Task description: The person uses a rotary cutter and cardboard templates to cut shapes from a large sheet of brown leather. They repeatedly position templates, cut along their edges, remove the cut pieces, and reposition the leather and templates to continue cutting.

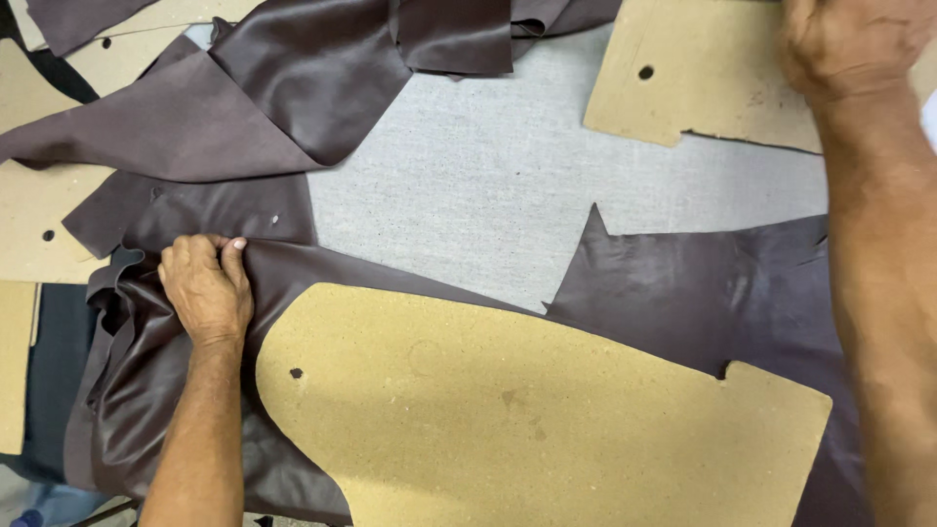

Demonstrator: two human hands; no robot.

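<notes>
Two hands are at work over a dark brown, smooth sheet of leather that is spread across the near part of the grey fabric-covered table. The sheet's upper left edge is gripped by the left hand, whose fingers are curled together and pinched on a fold of the leather, apparently so that the sheet is kept taut and flat. A large tan fibreboard pattern with a rounded left end, a small hole and a notch at its right is laid on top of the sheet, most likely so that the leather is held down by it and its outline can be followed. Farther off, at the upper right, a second tan fibreboard pattern with a punched hole is touched by the right hand; whether its fingers are spread or closed cannot be told, since they are cut off by the frame edge. More dark brown leather pieces are heaped at the upper left, and further tan boards are partly covered by them along the left side.
</notes>
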